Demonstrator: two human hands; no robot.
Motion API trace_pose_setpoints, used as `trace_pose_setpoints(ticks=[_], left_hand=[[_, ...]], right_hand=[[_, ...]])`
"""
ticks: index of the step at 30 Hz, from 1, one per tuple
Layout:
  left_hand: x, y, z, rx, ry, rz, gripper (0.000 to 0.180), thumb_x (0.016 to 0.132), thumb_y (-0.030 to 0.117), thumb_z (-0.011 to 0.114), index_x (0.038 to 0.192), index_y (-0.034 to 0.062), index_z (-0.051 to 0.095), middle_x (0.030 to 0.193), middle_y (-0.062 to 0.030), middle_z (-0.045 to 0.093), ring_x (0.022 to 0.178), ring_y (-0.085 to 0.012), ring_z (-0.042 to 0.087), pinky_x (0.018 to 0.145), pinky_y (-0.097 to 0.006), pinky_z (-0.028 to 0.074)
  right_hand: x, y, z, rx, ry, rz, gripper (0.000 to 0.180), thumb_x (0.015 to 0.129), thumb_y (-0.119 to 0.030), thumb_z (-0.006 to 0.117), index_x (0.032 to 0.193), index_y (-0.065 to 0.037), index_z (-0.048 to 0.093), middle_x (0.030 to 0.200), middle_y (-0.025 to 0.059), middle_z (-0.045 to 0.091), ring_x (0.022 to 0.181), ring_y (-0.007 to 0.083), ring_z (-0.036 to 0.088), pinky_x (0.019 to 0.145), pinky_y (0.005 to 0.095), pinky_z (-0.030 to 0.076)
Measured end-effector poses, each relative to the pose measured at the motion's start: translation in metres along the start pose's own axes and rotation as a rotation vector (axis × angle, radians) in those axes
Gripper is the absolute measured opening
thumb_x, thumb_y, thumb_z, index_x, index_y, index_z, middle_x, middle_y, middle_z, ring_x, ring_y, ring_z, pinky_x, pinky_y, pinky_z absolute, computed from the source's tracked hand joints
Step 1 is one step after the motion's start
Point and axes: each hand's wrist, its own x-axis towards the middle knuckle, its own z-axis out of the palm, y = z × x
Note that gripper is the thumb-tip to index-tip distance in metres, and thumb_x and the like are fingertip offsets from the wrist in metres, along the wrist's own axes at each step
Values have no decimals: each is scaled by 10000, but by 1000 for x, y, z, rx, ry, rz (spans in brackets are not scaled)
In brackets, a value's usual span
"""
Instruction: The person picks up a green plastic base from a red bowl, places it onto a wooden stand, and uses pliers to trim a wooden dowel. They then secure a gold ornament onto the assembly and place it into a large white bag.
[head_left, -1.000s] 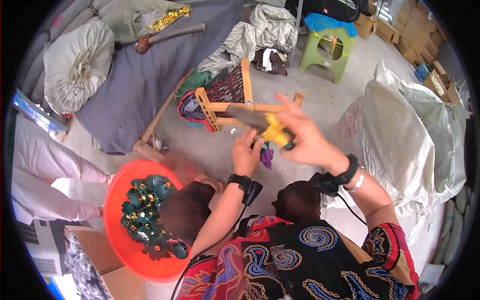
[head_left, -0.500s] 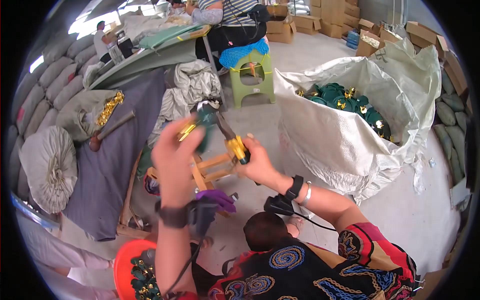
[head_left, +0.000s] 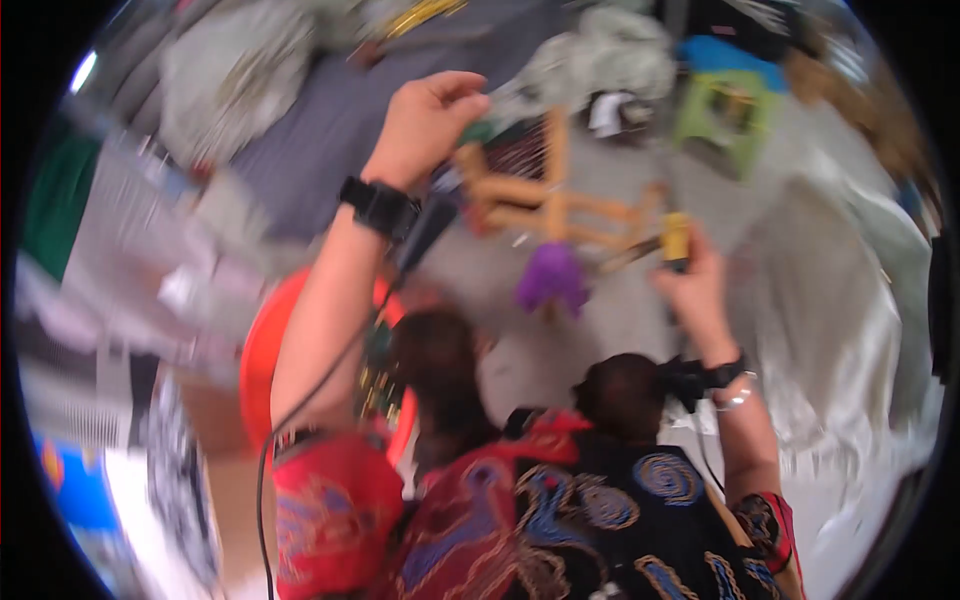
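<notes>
Raised on the left, my left hand (head_left: 425, 130) has loosely bent fingers, with a gap between thumb and forefinger. Nothing plainly shows in it, though a blurred green patch (head_left: 480, 130) lies right by the thumb. On the right, my right hand (head_left: 697, 285) grips a hand tool with a yellow-and-black handle (head_left: 676, 238); its dark, narrow end points left, and blur hides its exact kind. Between the hands lies a wooden frame (head_left: 555, 200) with a dark woven panel. Purple cloth (head_left: 552, 280) hangs at its near end.
Beside my left forearm stands an orange-red basin (head_left: 258, 350) holding green and gold pieces. A large white sack (head_left: 830, 300) fills the right side. Farther back are a green stool (head_left: 725, 120), grey cloth (head_left: 290, 150) and a pale bundle (head_left: 235, 75). A cardboard box (head_left: 235, 500) sits lower left.
The view has swung left and down. My hands have moved farther apart; the green-and-gold piece no longer shows clearly in my left hand. My right hand still holds the tool.
</notes>
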Motion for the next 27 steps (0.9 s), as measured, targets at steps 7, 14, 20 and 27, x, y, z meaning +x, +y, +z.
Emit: trace_pose_setpoints(ticks=[7,14,20,27], left_hand=[[-315,-230,-171,963,194,-664,144,714,188,614,785,85,685,777,-167,646,745,-316,637,680,-406,505],[-455,-352,-115,502,468,-1119,371,698,196,726,1005,4,649,712,-89,646,572,-182,608,547,-318,486],[-398,-418,-111,219,858,-1201,502,725,228,713,1163,43,550,822,-112,640,598,-179,619,480,-319,488],[-385,-441,-105,595,470,-1163,446,741,172,669,1156,58,551,852,-158,650,570,-241,635,447,-347,507]], right_hand=[[2,17,34,17,-130,183,513,615,36,619,1121,-2,540,821,-12,472,742,92,457,682,215,395],[13,23,62,-75,-212,223,572,618,39,576,1186,4,513,818,-12,463,743,81,448,667,190,383],[22,18,61,-116,-188,266,585,610,87,562,1188,14,508,815,-9,470,737,78,455,656,193,397],[27,1,63,-145,-130,273,582,617,89,555,1191,-2,510,808,-8,468,727,74,466,638,193,406]])
